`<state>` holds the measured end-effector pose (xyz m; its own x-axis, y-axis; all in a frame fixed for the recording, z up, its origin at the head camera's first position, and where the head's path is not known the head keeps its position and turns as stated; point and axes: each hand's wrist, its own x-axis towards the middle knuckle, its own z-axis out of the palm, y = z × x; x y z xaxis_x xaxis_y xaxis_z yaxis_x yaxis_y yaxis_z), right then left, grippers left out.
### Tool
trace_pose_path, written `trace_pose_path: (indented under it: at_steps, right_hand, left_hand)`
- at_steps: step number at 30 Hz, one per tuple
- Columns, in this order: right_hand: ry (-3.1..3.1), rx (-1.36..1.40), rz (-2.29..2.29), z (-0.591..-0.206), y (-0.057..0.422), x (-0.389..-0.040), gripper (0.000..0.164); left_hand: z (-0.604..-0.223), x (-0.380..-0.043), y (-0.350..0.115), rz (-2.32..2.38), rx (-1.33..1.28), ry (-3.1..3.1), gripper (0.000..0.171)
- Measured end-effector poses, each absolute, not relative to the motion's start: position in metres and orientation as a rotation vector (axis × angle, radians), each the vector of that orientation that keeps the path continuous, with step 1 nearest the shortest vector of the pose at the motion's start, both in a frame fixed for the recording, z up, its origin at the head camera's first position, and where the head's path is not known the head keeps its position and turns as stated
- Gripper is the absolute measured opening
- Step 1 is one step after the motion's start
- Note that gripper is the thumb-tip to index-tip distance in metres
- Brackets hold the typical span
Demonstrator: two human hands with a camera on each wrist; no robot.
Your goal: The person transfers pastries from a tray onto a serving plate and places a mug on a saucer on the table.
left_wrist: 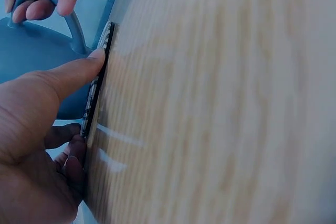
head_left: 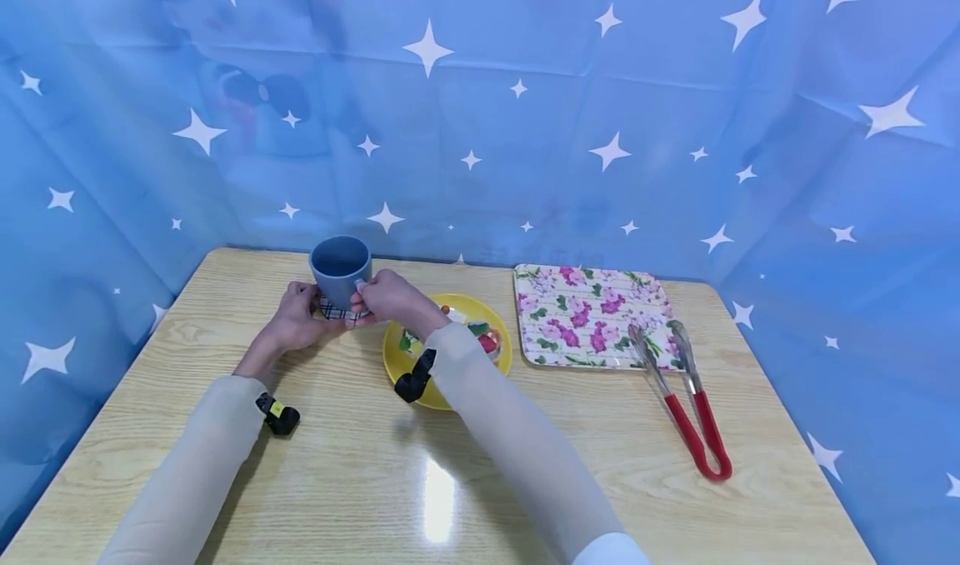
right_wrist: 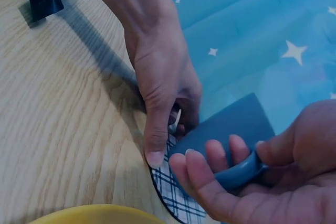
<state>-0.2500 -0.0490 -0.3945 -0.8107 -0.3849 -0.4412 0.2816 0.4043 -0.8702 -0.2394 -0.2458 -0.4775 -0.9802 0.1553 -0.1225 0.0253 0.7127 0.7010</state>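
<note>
A blue-grey mug [head_left: 341,280] is at the table's back left, over a black-and-white checked coaster [right_wrist: 167,182]. My right hand [head_left: 396,297] grips the mug's handle [right_wrist: 239,174], its fingers curled through the loop in the right wrist view. My left hand [head_left: 296,319] holds the coaster by its edge. In the left wrist view the thumb [left_wrist: 79,74] presses the near rim, while the other fingers bend at the left side. Whether the mug's base touches the coaster fully, I cannot tell.
A yellow plate [head_left: 392,369] with food pieces sits under my right forearm. Farther right lies a floral tray [head_left: 551,352], with red-handled tongs [head_left: 697,432] resting their metal tips on it. A blue starry curtain [head_left: 480,115] rises behind the wooden table [head_left: 360,482].
</note>
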Motion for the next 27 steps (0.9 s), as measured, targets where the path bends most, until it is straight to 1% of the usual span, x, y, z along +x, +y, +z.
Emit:
trace_pose_path:
  at_steps: [5, 8, 12, 19, 20, 24, 27]
  right_hand:
    - [2.111, -0.127, -1.342, -0.391, -0.044, -0.249, 0.029]
    - [2.164, -0.178, -1.234, -0.388, -0.041, -0.248, 0.028]
    - [2.217, -0.250, -1.135, -0.381, -0.035, -0.247, 0.037]
    - [2.261, -0.355, -1.047, -0.371, -0.020, -0.244, 0.042]
    - [2.275, -0.360, -1.032, -0.371, -0.017, -0.243, 0.047]
    - [2.363, -0.419, -0.966, -0.367, -0.006, -0.240, 0.053]
    - [2.404, -0.475, -0.943, -0.366, 0.004, -0.235, 0.053]
  left_hand:
    - [-0.480, -0.239, -0.245, 1.115, 0.146, 2.746, 0.100]
    - [-0.480, -0.240, -0.246, 1.119, 0.147, 2.738, 0.098]
    - [-0.478, -0.241, -0.247, 1.127, 0.151, 2.727, 0.095]
    - [-0.476, -0.240, -0.247, 1.176, 0.127, 2.699, 0.094]
    - [-0.475, -0.239, -0.247, 1.182, 0.125, 2.694, 0.094]
    - [-0.472, -0.235, -0.252, 1.223, 0.139, 2.692, 0.089]
    - [-0.470, -0.230, -0.256, 1.262, 0.131, 2.696, 0.086]
